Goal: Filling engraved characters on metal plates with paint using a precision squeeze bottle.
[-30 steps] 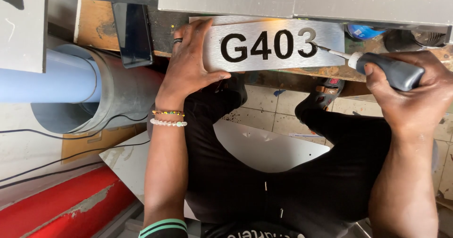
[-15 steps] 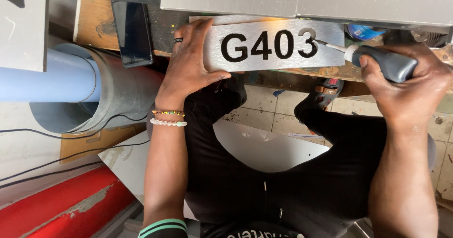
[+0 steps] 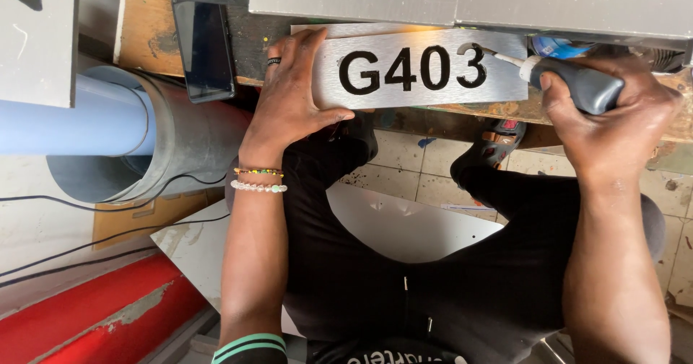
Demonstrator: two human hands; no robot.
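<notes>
Left hand (image 3: 292,97) flat on brushed-silver rectangular sign plate (image 3: 422,68), black characters.

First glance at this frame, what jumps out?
The brushed metal plate with black cut-out characters, top centre on the worn wooden bench, pinned flat by the left hand. At its right end, the right hand grips a dark-handled tool whose thin tip meets the last character. On the left, a pale blue pipe runs into a wider grey pipe.

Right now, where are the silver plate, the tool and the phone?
Plate (image 3: 426,89): head view, bare metal below the cut-out characters.
Tool (image 3: 588,89): head view, dark handle in the right hand.
Phone (image 3: 205,50): head view, middle of its dark screen.
</notes>
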